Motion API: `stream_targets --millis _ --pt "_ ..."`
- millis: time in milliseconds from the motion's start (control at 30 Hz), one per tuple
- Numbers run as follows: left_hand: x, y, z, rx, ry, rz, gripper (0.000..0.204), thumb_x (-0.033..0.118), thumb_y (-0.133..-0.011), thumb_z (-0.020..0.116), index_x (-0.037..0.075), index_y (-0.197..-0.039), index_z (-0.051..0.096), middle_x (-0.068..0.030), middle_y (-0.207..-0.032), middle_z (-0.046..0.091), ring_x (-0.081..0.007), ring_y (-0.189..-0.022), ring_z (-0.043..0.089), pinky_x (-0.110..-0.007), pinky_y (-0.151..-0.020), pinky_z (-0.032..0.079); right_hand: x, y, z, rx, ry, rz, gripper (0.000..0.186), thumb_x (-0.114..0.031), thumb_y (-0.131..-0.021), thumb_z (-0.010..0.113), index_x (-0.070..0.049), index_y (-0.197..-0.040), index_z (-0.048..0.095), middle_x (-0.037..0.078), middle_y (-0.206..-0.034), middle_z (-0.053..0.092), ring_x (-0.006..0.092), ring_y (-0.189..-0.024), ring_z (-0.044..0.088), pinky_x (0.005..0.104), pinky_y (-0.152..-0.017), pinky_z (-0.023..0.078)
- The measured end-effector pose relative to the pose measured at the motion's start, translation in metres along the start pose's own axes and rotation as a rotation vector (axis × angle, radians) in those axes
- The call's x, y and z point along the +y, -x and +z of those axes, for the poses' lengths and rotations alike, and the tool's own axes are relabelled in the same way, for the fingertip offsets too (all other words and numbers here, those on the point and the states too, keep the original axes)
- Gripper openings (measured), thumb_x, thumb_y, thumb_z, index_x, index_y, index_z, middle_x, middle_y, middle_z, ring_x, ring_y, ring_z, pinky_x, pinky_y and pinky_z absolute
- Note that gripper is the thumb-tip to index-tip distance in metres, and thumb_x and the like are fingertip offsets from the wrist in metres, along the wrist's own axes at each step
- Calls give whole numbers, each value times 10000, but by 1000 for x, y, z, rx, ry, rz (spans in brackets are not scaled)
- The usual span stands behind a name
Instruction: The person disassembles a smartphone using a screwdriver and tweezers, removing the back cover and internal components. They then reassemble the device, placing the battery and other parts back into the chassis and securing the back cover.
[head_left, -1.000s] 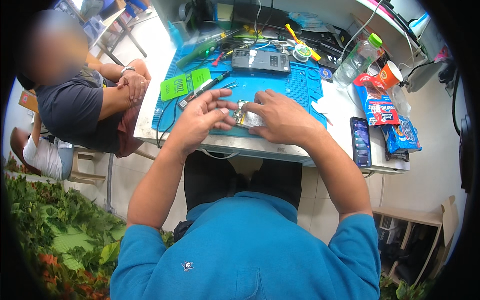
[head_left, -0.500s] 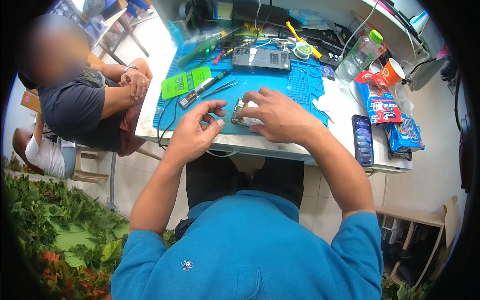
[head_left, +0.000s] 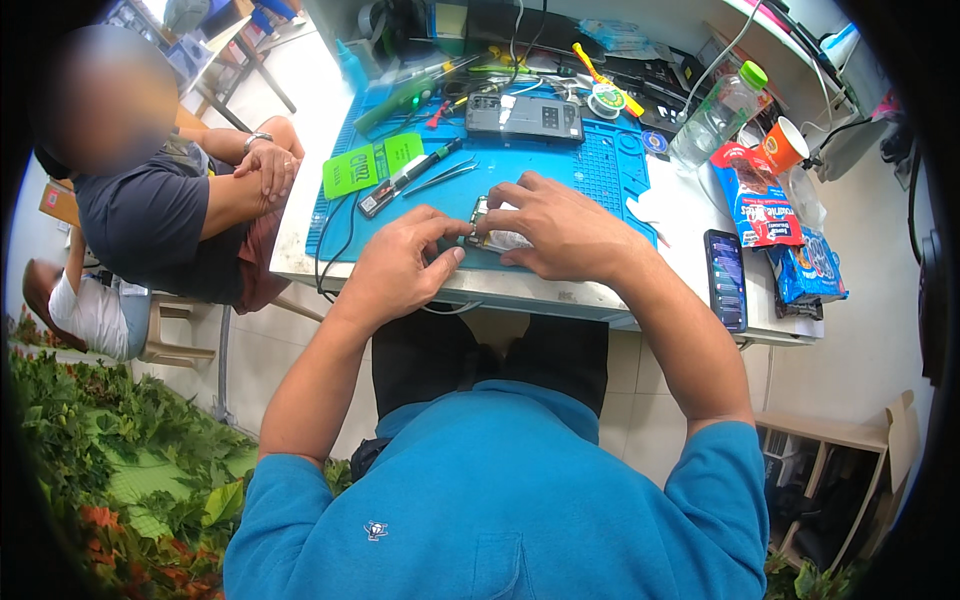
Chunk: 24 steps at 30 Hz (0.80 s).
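Note:
An opened phone (head_left: 507, 240) with its inner parts showing lies at the front of the blue work mat (head_left: 600, 205). My right hand (head_left: 572, 228) is over it, fingers bent and thumb low, gripping its right side and hiding much of it. My left hand (head_left: 405, 262) reaches in from the left, its index fingertip at the phone's left end and its thumb apart from the finger. Beyond my hands lie tweezers (head_left: 440, 179), a pen-shaped tool with a dark tip (head_left: 408, 178) and a green card (head_left: 372, 166). A dark phone (head_left: 524, 118) lies farther back.
Tools and cables crowd the back, with a solder spool (head_left: 606, 100). On the right stand a clear bottle (head_left: 715, 115), an orange cup (head_left: 783, 145), snack bags (head_left: 757, 195) and a lit phone (head_left: 725, 280). A person (head_left: 160, 210) sits at the left.
My left hand has moved right, and its index finger now meets the opened phone's left end. The opened phone has shifted slightly right under my right hand.

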<state>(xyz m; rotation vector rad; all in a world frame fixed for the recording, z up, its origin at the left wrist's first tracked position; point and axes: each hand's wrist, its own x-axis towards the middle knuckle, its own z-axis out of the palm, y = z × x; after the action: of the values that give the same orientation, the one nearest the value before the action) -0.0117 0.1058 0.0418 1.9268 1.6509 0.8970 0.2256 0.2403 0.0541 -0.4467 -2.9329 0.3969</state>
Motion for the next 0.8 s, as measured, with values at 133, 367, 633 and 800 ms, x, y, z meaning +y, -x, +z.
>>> stream_targets --millis 133,367,633,800 --pt "-3 1 0 -21 3 10 303 80 -979 807 66 -1281 828 -77 -1086 718 -169 -779 633 -324 -747 556 1 -1 -4 -16 -20 -4 456 -264 -942 895 -202 -1376 771 62 -1439 695 335 -1263 643 455 -1133 550" --pt "-4 -1 -1 -45 -18 5 315 52 -964 803 82 -1275 837 -73 -1095 704 -167 -774 617 -321 -732 543 0 -3 -5 -34 -16 31 453 -272 -944 900 -198 -1368 758 61 -1437 696 328 -1262 644 448 -1130 553" --pt "-9 -2 -3 -56 -34 76 280 3 -936 808 90 -1198 856 -63 -1125 715 -153 -789 649 -302 -735 559 -1 -2 -5 -49 40 -18 454 -278 -958 889 -243 -1388 750 53 -1434 691 330 -1245 650 446 -1122 560" --pt "-12 0 -2 -41 -32 71 280 -2 -927 815 102 -1183 862 -58 -1156 729 -154 -816 676 -298 -753 576 -2 -1 -5 -37 74 -49 429 -279 -974 872 -254 -1388 760 48 -1469 671 326 -1233 653 438 -1119 563"
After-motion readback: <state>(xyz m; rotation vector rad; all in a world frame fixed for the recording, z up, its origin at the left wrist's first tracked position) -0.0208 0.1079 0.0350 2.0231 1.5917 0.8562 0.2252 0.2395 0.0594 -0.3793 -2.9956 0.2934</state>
